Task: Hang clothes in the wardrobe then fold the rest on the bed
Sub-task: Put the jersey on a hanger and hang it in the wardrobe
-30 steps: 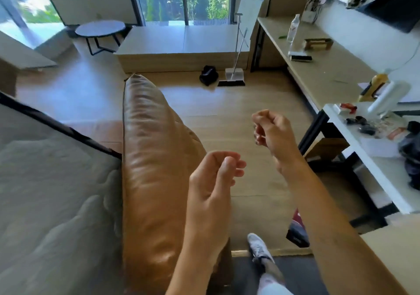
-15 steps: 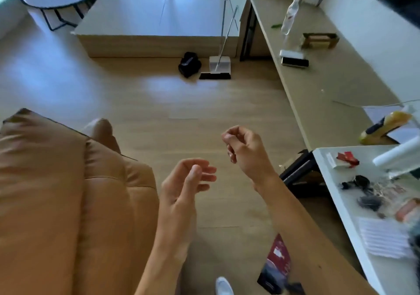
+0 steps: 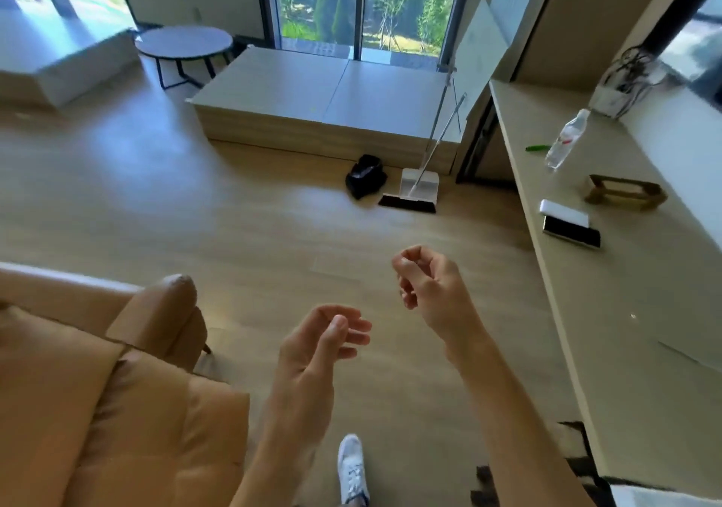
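A: Quick, what are the grips doing?
B: Left grip [image 3: 312,354] is hanging over the floor [image 3: 195,213] at 6 o'clock, released, fingers half-bent, holding nothing. Right grip [image 3: 433,295] is floating a bit higher at 5 o'clock, loosely clenched, thumb meeting forefinger; nothing is showing in it.
A: And the clothes, wardrobe, bed?
B: Can't place them from this view. Only maybe: a dark heap [image 3: 365,176] is lying on the floor at 12 o'clock, just beside the broom [image 3: 408,202] & white dustpan [image 3: 420,183]. Bag or cloth, can't tell.
A: What's getting cut off?
B: Tan sofa [image 3: 117,409] is running out of frame at 8 o'clock, blurred. Worktop [image 3: 625,330] is running off the edge at 3 o'clock, carrying a clear bottle [image 3: 566,139], a green pen-ish thing [image 3: 537,148] near it, a wooden frame-like item [image 3: 625,192] & a white-&-black block [image 3: 568,225]. What that block is, I can't tell.
A: Anything else?
B: One white shoe [image 3: 351,467] is poking in at 6 o'clock, leg cropped. A dark smear [image 3: 488,483] is sitting at 5 o'clock beside the right forearm, too blurred to name. Both forearms are leaving the frame at the bottom. Round table [image 3: 183,43] is standing at 11 o'clock, near a low platform [image 3: 332,96].
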A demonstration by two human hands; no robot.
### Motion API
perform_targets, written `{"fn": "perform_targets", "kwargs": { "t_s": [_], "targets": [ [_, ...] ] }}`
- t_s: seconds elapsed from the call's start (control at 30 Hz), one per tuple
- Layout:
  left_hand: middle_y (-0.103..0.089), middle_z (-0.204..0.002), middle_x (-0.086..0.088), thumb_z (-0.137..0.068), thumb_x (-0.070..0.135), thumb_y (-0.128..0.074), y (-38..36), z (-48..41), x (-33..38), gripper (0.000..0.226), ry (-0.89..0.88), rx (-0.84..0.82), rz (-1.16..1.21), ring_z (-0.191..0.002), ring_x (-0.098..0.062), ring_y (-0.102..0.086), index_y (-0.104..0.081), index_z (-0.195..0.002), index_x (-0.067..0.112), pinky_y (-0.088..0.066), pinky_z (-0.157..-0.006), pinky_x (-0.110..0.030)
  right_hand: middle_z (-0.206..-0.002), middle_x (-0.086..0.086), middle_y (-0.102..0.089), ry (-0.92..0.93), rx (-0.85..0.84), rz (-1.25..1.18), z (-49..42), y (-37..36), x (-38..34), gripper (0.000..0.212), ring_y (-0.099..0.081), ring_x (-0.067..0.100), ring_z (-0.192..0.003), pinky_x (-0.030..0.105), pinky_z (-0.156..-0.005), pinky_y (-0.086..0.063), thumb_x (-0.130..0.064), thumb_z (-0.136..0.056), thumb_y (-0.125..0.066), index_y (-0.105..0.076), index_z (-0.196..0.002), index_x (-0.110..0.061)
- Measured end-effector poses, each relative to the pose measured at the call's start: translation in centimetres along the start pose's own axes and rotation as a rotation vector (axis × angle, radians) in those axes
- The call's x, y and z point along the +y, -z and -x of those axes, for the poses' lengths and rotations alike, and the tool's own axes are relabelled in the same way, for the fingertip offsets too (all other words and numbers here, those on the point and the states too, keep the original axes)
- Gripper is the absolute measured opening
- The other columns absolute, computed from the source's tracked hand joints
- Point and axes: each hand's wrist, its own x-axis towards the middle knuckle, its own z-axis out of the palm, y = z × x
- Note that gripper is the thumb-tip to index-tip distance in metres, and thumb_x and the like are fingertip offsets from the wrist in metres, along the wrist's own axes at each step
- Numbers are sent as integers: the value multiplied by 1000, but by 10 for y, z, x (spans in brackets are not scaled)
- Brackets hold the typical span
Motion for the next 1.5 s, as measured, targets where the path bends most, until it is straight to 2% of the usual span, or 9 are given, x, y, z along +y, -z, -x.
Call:
{"fn": "perform_targets", "kwargs": {
  "t_s": [0.1,0.2,0.33,0.6,0.8,0.97,1.13,1.27,1.5],
  "targets": [
    [-76,-93,-11,-80,50,-58,-18,-87,13,47,-54,-10,-17,-86,-27,-72,-69,-98,8,-54,-79,-41,-62,-1,-52,29,-11,9,-77,3,-22,15,-48,10,-55,20,-53,-43,-19,-100,-56,-60,-87,-12],
    [-76,-94,-9,-90,35,-53,-31,-168,40,33,-123,1,-55,-88,-27,-72,-69,-100,8,-54,-82,-47,-63,-1,-52,56,-12,10,-153,3,-56,16,-48,9,-55,19,-52,-43,-21,-100,-56,-61,-89,-10],
    [-76,-95,-4,-92,34,-49,-36,-261,71,31,-182,16,-85,-91,-22,-72,-67,-101,12,-55,-84,-43,-64,-1,-51,81,-33,-44,-252,-12,-86,17,-47,10,-56,21,-55,-43,-23,-101,-56,-61,-88,-13],
    [-76,-95,-6,-94,35,-48,-20,-454,95,32,-269,213,-82,-92,-26,-73,-67,-101,10,-55,-80,-31,-68,1,-54,148,-185,-48,-464,-78,-102,19,-50,10,-56,19,-52,-44,-24,-101,-56,-63,-92,-8],
    [-77,-94,-6,-105,21,-47,13,-580,127,22,-276,454,-103,-90,-22,-74,-67,-102,12,-56,-83,-37,-71,7,-54,132,-423,-4,-602,-150,-140,21,-50,13,-58,21,-53,-44,-20,-101,-55,-62,-96,0],
    [-77,-93,-3,-98,34,-48,72,-652,155,25,-296,645,-111,-89,-19,-74,-67,-100,19,-56,-82,-33,-69,8,-55,162,-635,17,-678,-245,-174,20,-50,15,-59,24,-56,-44,-21,-101,-55,-63,-87,-9],
    [-76,-93,-3,-106,20,-45,162,-716,164,23,-318,817,-119,-89,-18,-74,-67,-100,18,-56,-83,-35,-66,6,-54,210,-815,41,-737,-361,-182,19,-50,12,-56,26,-56,-44,-20,-100,-58,-63,-87,-6],
    [-76,-95,-4,-99,33,-47,255,-761,175,26,-367,915,-113,-90,-20,-73,-66,-102,16,-56,-83,-35,-65,5,-54,231,-891,37,-781,-463,-187,17,-49,14,-56,28,-57,-42,-18,-99,-59,-63,-85,-7],
    [-76,-92,-2,-104,28,-47,406,-842,218,23,-362,1009,-122,-89,-19,-73,-67,-102,15,-56,-90,-45,-65,9,-51,236,-1010,20,-838,-649,-227,23,-47,11,-51,20,-48,-40,-11,-99,-58,-61,-95,11]
  ]
}}
